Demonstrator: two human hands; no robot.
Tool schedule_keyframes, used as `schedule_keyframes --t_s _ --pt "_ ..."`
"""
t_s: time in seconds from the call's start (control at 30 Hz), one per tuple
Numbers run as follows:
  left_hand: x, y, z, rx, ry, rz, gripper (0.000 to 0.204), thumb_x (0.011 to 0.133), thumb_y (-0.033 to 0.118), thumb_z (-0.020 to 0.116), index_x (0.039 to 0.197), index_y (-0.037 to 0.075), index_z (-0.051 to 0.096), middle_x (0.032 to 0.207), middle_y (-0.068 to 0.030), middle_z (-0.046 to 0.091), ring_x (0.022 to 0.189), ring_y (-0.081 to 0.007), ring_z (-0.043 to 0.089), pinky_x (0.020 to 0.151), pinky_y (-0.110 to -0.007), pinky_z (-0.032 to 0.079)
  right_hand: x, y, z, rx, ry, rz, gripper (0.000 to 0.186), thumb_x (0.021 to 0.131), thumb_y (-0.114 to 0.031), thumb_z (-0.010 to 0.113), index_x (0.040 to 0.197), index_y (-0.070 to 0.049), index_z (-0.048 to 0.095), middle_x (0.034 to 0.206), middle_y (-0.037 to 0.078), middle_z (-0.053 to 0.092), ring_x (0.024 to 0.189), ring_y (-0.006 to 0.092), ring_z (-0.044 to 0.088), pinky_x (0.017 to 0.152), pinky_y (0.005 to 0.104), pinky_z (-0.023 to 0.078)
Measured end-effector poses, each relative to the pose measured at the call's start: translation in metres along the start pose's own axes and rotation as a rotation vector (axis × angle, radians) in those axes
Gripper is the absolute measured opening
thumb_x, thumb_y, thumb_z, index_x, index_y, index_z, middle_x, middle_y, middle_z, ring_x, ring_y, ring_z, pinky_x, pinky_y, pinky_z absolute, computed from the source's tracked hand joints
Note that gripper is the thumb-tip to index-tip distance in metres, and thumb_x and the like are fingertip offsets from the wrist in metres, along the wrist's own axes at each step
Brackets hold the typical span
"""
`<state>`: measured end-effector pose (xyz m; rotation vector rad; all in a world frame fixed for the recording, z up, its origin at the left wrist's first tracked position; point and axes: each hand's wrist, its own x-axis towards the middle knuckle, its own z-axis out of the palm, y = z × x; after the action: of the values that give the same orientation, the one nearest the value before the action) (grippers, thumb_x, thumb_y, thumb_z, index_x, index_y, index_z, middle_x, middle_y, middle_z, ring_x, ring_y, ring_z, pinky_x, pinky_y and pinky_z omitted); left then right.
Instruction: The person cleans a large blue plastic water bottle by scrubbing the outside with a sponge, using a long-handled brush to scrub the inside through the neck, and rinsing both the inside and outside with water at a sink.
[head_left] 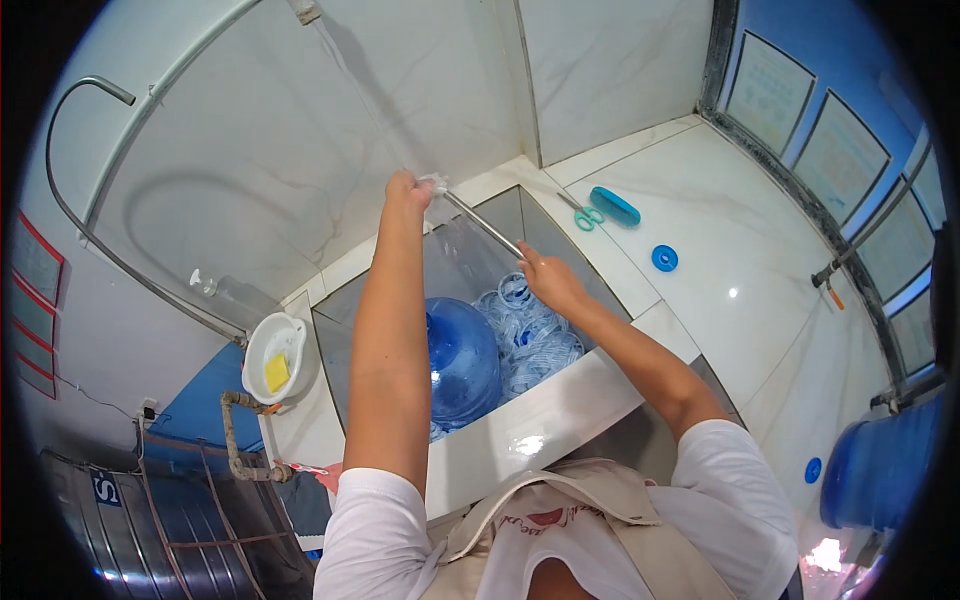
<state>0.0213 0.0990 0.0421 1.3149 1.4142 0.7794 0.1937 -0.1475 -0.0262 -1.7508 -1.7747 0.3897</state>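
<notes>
A thin metal rod (480, 222) slants across the far part of the sink, held between my hands. At its upper end my left hand (408, 190) is closed around a whitish, crumpled-looking piece (436, 183); its kind is unclear. Lower down, my right hand (545, 277) grips the rod's other end. Below my hands, a large blue water jug (463, 360) rests in the grey sink (330, 335), partly hidden by my left forearm. Beside it lies a heap of clear bluish plastic rings or strips (525, 340).
Teal-handled scissors (588, 217), a blue brush (615, 206) and a blue disc (664, 258) lie on the white counter to the right. At left sits a white basin (270, 335) with a yellow sponge (276, 372). A curved metal pipe (60, 190) arches along the left wall.
</notes>
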Motion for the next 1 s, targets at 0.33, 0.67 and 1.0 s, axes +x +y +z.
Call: schedule_keyframes --t_s 0.33,0.67,1.0 --pt "-0.032 0.044 -0.014 0.858 -0.137 0.137 0.052 0.086 0.028 0.044 0.117 -0.012 0.038 0.125 -0.0207 0.039 0.113 -0.0229 0.04 0.095 -0.029 0.031 0.03 -0.004 0.01 0.008 -0.01 -0.031 0.036 0.085 -0.021 0.042 0.116 -0.004 0.045 0.076 0.024 0.057 0.072 0.0401 0.055 0.065 0.0468 0.042" --pt "0.002 0.023 -0.003 -1.148 0.054 -0.185 0.043 0.085 0.014 0.029 0.123 -0.006 0.028 0.133 -0.0184 0.027 0.122 -0.0321 0.025 0.103 -0.042 0.017 0.034 0.003 0.024 0.232 0.034 0.117 0.031 0.085 -0.026 0.043 0.104 -0.003 0.051 0.08 0.025 0.057 0.077 0.0401 0.054 0.068 0.0461 0.042" --pt "-0.026 0.039 0.007 -1.161 0.041 -0.178 0.045 0.084 0.007 0.027 0.127 -0.005 0.021 0.136 -0.0193 0.019 0.127 -0.0325 0.016 0.104 -0.044 0.012 0.035 0.02 0.011 0.357 -0.086 0.246 0.031 0.086 -0.029 0.041 0.094 -0.001 0.053 0.076 0.022 0.057 0.073 0.0372 0.055 0.066 0.0419 0.044"
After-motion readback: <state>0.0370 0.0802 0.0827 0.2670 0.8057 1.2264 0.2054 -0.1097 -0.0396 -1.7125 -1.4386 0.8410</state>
